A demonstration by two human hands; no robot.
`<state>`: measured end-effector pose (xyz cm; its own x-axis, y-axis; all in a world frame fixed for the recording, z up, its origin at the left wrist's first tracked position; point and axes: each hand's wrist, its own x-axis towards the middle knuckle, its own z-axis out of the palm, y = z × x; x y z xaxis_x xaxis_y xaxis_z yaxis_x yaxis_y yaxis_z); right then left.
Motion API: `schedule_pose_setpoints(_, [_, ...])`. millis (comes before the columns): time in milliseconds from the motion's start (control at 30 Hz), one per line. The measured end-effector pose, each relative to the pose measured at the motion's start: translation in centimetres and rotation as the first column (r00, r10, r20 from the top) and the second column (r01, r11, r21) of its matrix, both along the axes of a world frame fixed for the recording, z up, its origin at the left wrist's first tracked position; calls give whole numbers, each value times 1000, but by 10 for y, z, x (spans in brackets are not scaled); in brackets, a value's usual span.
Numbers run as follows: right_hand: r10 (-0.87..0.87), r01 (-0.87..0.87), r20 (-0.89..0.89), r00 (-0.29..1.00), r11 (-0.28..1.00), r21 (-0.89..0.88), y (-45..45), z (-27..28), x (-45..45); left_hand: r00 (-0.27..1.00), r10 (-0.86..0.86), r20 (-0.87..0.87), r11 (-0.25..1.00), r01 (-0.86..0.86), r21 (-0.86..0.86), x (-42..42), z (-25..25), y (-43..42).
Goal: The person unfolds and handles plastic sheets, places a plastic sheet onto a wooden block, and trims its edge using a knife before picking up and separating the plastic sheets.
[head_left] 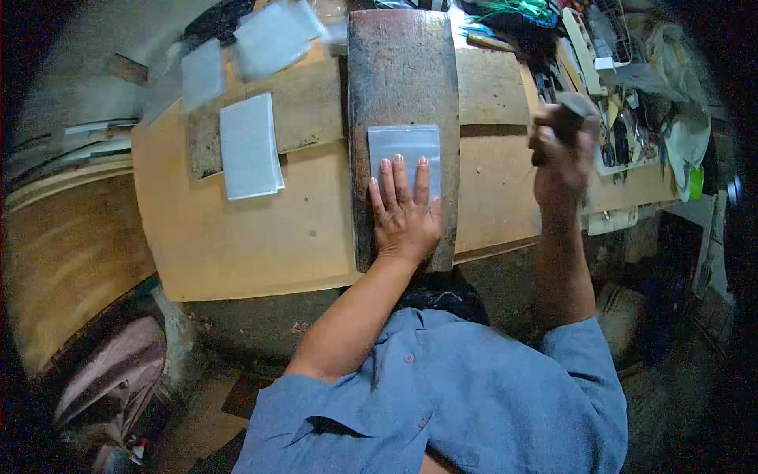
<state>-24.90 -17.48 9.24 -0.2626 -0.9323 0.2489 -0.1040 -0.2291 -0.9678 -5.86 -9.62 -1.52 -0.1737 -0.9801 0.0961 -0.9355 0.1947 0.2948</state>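
Note:
My left hand [407, 220] lies flat with its fingers spread, pressing on a small translucent plastic bag [403, 140]. That bag rests on a long, dark, worn wooden board [403, 71], which stands lengthwise in front of me. Raised to the right of the board, my right hand [562, 154] is closed around a dark, blunt tool [575, 114] with a greyish end; motion blurs it, so its exact kind is unclear. Left of the board lies a small stack of similar translucent bags [249, 146].
More translucent bags [272, 39] are spread at the back left of the light wooden table [260, 245]. A white tray [628, 162] of hand tools sits at the right. Green strands [529, 9] and other clutter lie at the back right.

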Motion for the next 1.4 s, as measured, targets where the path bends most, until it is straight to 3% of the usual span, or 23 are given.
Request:
schedule_pose_setpoints(33, [155, -136, 348, 925, 988, -79, 0, 13, 1, 1000, -2, -5, 1000, 2, 5, 0, -1, 0])
schedule_pose_setpoints(67, [305, -230, 635, 710, 952, -200, 0, 25, 1, 1000, -3, -5, 1000, 3, -4, 0, -1, 0])
schedule_pose_setpoints(100, [303, -231, 634, 712, 953, -197, -1, 37, 9, 1000, -3, -3, 1000, 3, -13, 1, -2, 0])
schedule_pose_setpoints(167, [484, -255, 523, 702, 856, -450, -3, 54, 42, 1000, -3, -4, 1000, 3, -11, 1, -2, 0])
schedule_pose_setpoints(233, [445, -250, 505, 739, 878, -409, -4, 54, 79, 1000, -4, -7, 1000, 4, -14, 2, -2, -1])
schedule_pose_setpoints(300, [515, -326, 533, 671, 851, -412, -6, 40, 90, 1000, -21, -23, 999, 22, 42, 2, -1, -1])
schedule_pose_setpoints(400, [598, -357, 662, 452, 801, -480, -10, 25, 111, 998, -32, -56, 997, 36, 75, 4, -1, 0])
schedule_pose_setpoints(433, [644, -373, 615, 455, 765, -525, -14, 17, 115, 993, -30, -113, 995, 40, 89, 6, 0, 1])
schedule_pose_setpoints(533, [507, -339, 577, 641, 861, -380, 1, 14, 120, 995, -20, -101, 994, 31, 103, 6, 2, 3])
schedule_pose_setpoints(633, [429, -295, 565, 705, 901, -318, 5, 13, 129, 993, -98, -63, 966, 110, 234, 10, 2, 1])
schedule_pose_setpoints(700, [347, -261, 570, 745, 937, -230, -2, -4, 137, 995, -96, -2, 974, 94, 208, 7, 0, -2])
schedule_pose_setpoints(733, [388, -286, 567, 727, 921, -263, -8, -7, 135, 994, -97, 56, 980, 85, 181, 7, 1, -3])
schedule_pose_setpoints(833, [446, -305, 588, 675, 894, -328, -23, -7, 131, 998, -54, -37, 990, 58, 125, 6, 4, -3])
schedule_pose_setpoints(933, [541, -272, 744, 392, 841, -467, -15, 2, 127, 993, -28, -116, 994, 41, 104, 6, 3, -2])
schedule_pose_setpoints(967, [565, -312, 659, 497, 825, -471, -11, 6, 121, 990, -29, -138, 994, 43, 97, 8, 3, -2])
schedule_pose_setpoints(1100, [460, -298, 628, 627, 887, -352, -13, -5, 112, 974, 19, -226, 996, 0, 85, 5, 6, -2])
schedule_pose_setpoints(1167, [446, -295, 622, 644, 894, -337, -13, -1, 107, 999, -34, -10, 991, 35, 126, 3, -2, -1])
schedule_pose_setpoints(1233, [443, -264, 575, 687, 890, -371, -8, 9, 104, 999, -38, 20, 995, 36, 89, 3, -3, -2])
schedule_pose_setpoints(1333, [369, -96, 718, 590, 915, -391, -6, -3, 110, 997, -40, 62, 997, 36, 65, 3, -3, -2])
schedule_pose_setpoints(1400, [384, -278, 526, 759, 922, -271, -12, 3, 99, 997, -40, 70, 997, 36, 61, 2, -1, -3])
